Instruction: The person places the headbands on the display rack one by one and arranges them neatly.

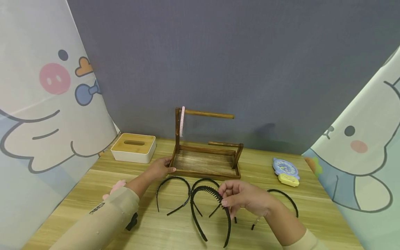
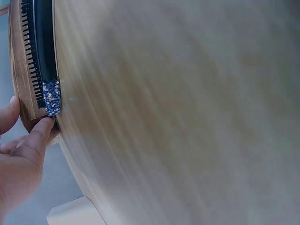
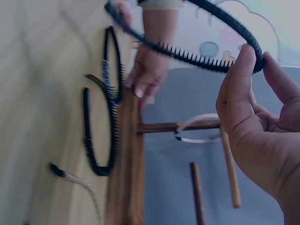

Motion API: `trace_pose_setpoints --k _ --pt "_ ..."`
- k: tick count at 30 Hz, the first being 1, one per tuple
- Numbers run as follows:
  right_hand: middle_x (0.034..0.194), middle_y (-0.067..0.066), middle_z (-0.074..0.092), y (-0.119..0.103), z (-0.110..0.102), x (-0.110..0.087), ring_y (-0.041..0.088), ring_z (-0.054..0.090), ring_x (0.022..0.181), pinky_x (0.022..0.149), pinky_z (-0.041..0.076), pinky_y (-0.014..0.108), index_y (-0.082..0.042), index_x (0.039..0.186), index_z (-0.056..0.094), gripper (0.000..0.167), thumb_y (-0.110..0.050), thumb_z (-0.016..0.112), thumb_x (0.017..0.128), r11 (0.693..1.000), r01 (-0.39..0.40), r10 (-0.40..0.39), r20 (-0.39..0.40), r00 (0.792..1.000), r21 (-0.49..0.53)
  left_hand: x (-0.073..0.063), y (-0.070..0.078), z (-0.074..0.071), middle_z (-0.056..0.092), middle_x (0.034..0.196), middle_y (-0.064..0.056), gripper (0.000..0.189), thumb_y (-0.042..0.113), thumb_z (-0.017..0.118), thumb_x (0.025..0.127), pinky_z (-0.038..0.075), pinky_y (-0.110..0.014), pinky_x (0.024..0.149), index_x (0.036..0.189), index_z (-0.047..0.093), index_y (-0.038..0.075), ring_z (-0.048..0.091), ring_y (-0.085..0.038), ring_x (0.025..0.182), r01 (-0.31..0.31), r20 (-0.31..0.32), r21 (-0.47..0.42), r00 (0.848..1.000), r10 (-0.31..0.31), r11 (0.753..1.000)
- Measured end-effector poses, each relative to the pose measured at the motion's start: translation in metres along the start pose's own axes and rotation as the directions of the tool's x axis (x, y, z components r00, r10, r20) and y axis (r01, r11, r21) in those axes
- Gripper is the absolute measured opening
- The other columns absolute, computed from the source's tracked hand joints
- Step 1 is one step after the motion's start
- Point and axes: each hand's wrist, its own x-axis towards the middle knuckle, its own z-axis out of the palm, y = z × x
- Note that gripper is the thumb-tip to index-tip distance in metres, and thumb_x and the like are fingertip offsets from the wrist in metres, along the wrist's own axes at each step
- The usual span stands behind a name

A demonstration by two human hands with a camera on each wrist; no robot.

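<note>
A black toothed headband [image 1: 229,224] hangs from my right hand [image 1: 247,198], pinched between thumb and fingers near its upper right side. In the right wrist view the same headband [image 3: 225,18] tilts across the top. My left hand [image 1: 160,168] grips the front left corner of a dark wooden rack [image 1: 203,174]. Its thumb and fingers lie on either side of that corner in the left wrist view. A pale pink headband [image 1: 182,121] hangs on the rack's upper bar, close to the post. Black headbands [image 1: 175,178] lie on the table in front of the rack.
A white tissue box [image 1: 131,157] with a wooden lid stands left of the rack. Another headband [image 1: 293,202] lies partly behind my right forearm. A blue clock-like thing [image 1: 285,168] and a yellow piece [image 1: 289,180] are at right. Something pink [image 1: 117,186] shows behind my left sleeve.
</note>
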Motion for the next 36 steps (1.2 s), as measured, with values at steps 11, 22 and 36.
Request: trace_pose_setpoints --k 11,22,36 --pt "0.091 -0.003 0.056 -0.033 -0.019 -0.016 0.009 0.059 0.073 0.07 0.056 0.027 -0.008 0.111 0.052 0.013 -0.006 0.055 0.099 0.991 0.102 -0.123 -0.265 0.956 -0.091 -0.001 0.001 0.0 0.043 0.148 -0.026 0.067 0.02 0.065 0.096 0.037 -0.054 0.111 0.152 0.033 0.002 0.042 -0.043 0.136 -0.005 -0.001 -0.028 1.0 0.005 1.0" --pt "0.091 -0.003 0.064 -0.073 -0.049 -0.028 0.01 0.064 0.075 0.069 0.057 0.026 -0.01 0.11 0.057 0.011 -0.006 0.05 0.102 0.956 0.291 -0.281 -0.416 0.865 -0.041 -0.001 0.002 -0.001 0.043 0.148 -0.024 0.067 0.022 0.064 0.097 0.035 -0.055 0.112 0.153 0.032 0.004 0.041 -0.042 0.137 0.0 -0.003 -0.014 1.0 0.0 1.0" --pt "0.095 -0.003 0.057 -0.109 -0.082 -0.016 0.011 0.055 0.079 0.071 0.053 0.026 -0.007 0.114 0.051 0.024 -0.018 0.064 0.096 0.918 0.315 -0.395 -0.649 0.651 -0.242 -0.001 0.001 0.0 0.042 0.15 -0.023 0.068 0.023 0.064 0.097 0.034 -0.055 0.113 0.154 0.031 0.006 0.039 -0.043 0.138 0.019 0.003 -0.025 1.0 -0.019 1.0"
